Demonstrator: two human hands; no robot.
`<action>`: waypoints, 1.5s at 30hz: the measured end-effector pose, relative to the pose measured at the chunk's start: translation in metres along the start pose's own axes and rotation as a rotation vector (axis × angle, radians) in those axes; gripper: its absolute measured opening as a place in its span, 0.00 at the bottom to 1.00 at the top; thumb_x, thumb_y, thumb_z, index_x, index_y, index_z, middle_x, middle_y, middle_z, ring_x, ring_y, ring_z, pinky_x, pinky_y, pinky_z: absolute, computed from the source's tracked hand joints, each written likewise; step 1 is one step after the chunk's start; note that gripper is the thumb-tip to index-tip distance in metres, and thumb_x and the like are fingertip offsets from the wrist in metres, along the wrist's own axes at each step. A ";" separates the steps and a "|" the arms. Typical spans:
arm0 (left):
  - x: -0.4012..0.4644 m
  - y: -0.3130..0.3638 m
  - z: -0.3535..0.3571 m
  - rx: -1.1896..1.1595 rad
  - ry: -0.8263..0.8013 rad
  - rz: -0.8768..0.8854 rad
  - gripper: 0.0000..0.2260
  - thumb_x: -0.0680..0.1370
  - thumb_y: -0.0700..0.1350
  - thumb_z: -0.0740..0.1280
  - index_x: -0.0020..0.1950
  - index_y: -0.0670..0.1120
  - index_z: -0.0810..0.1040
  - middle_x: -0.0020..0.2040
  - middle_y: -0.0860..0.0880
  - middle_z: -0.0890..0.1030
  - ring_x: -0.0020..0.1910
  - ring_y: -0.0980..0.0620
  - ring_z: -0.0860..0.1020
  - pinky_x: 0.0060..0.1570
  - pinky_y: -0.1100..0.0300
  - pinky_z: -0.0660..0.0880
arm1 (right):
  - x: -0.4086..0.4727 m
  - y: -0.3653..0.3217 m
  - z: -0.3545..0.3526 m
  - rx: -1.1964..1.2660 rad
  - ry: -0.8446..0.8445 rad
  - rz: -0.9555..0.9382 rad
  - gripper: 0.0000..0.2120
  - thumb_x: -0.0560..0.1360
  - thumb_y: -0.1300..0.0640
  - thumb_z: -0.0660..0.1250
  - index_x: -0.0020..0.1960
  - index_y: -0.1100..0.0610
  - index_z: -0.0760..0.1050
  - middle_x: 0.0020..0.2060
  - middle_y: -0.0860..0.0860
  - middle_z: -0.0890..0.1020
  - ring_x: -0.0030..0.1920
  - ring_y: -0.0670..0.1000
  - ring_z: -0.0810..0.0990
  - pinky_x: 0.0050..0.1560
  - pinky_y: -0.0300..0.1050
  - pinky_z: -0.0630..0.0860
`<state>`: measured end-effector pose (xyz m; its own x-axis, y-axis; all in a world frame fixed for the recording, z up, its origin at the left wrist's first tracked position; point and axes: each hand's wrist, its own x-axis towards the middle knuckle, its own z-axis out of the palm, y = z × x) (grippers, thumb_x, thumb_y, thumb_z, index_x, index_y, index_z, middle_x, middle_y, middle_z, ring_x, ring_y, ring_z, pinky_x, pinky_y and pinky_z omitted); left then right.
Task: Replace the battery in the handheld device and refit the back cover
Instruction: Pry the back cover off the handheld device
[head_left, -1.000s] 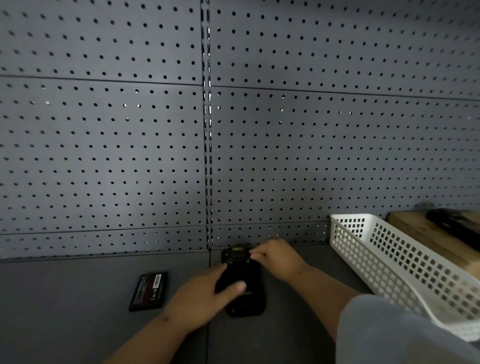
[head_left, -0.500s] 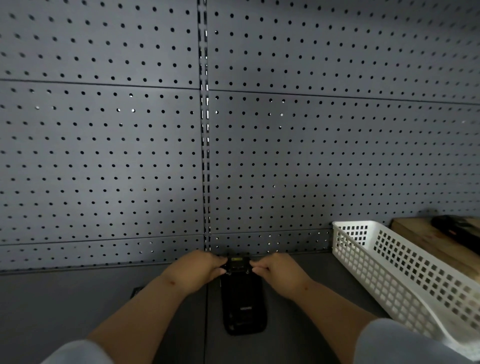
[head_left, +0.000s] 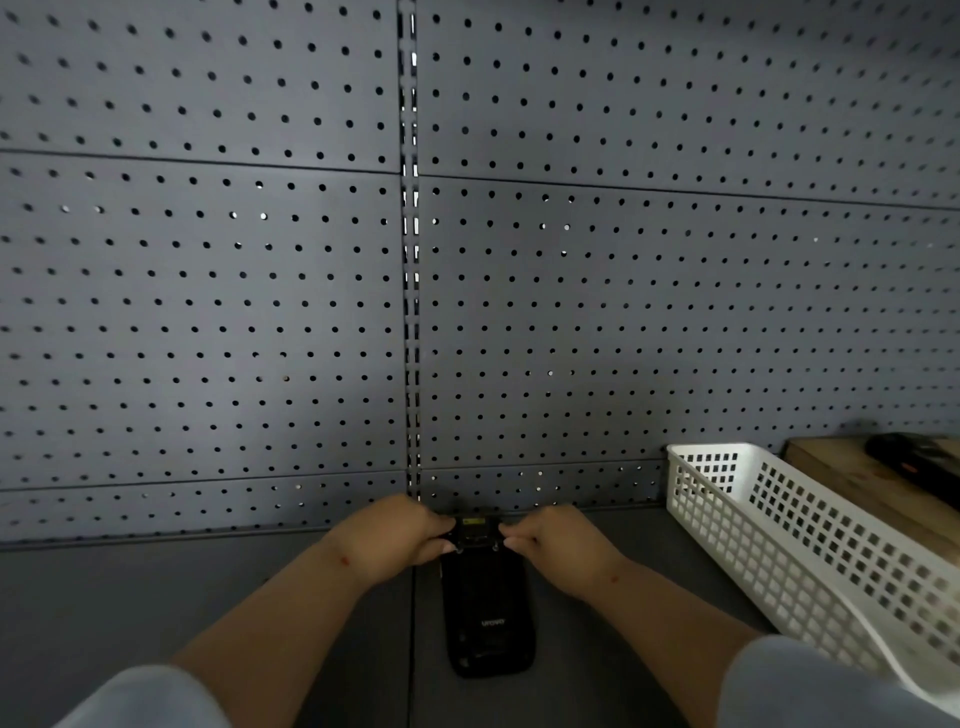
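Observation:
The black handheld device (head_left: 488, 613) lies back-up on the grey bench, its long axis pointing away from me, with the back cover on it. My left hand (head_left: 395, 535) pinches the left side of its far end. Opposite, my right hand (head_left: 556, 545) pinches the right side of that same end. A small panel with a yellowish label shows between my fingertips. The loose battery that lay to the left is hidden behind my left forearm.
A white perforated plastic basket (head_left: 779, 525) stands close on the right. Behind it is a wooden block (head_left: 852, 478) with a dark tool (head_left: 914, 457) on top. A grey pegboard wall (head_left: 260, 312) rises right behind the device.
My left hand has left the middle of the device and gone to its far left corner. My right hand stays at the far right corner. The camera tilted, and my forearm now covers the loose battery.

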<state>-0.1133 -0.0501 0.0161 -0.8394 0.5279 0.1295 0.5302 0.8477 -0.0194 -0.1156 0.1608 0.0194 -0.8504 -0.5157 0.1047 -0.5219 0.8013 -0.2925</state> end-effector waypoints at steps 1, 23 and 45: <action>0.000 -0.001 0.001 0.005 0.011 0.007 0.15 0.79 0.49 0.59 0.63 0.46 0.73 0.55 0.43 0.81 0.53 0.45 0.77 0.50 0.56 0.71 | 0.000 -0.001 -0.001 -0.007 -0.006 -0.001 0.16 0.79 0.56 0.57 0.65 0.59 0.71 0.65 0.55 0.76 0.65 0.51 0.73 0.65 0.40 0.65; -0.003 -0.005 0.012 -0.002 0.231 0.025 0.03 0.61 0.45 0.68 0.31 0.51 0.81 0.20 0.56 0.76 0.17 0.61 0.70 0.19 0.70 0.59 | 0.001 -0.005 0.000 -0.191 -0.068 -0.018 0.17 0.81 0.57 0.53 0.64 0.64 0.71 0.61 0.61 0.78 0.61 0.59 0.75 0.64 0.50 0.69; -0.072 0.073 -0.007 -0.344 -0.275 -0.299 0.60 0.51 0.77 0.54 0.73 0.46 0.35 0.77 0.48 0.43 0.74 0.53 0.44 0.68 0.62 0.39 | -0.017 -0.020 -0.006 0.038 -0.068 -0.066 0.16 0.80 0.55 0.56 0.66 0.53 0.71 0.59 0.56 0.72 0.62 0.53 0.69 0.62 0.42 0.64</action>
<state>-0.0136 -0.0270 0.0128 -0.9358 0.2995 -0.1862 0.2331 0.9216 0.3105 -0.0913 0.1557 0.0289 -0.8072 -0.5871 0.0607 -0.5724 0.7536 -0.3232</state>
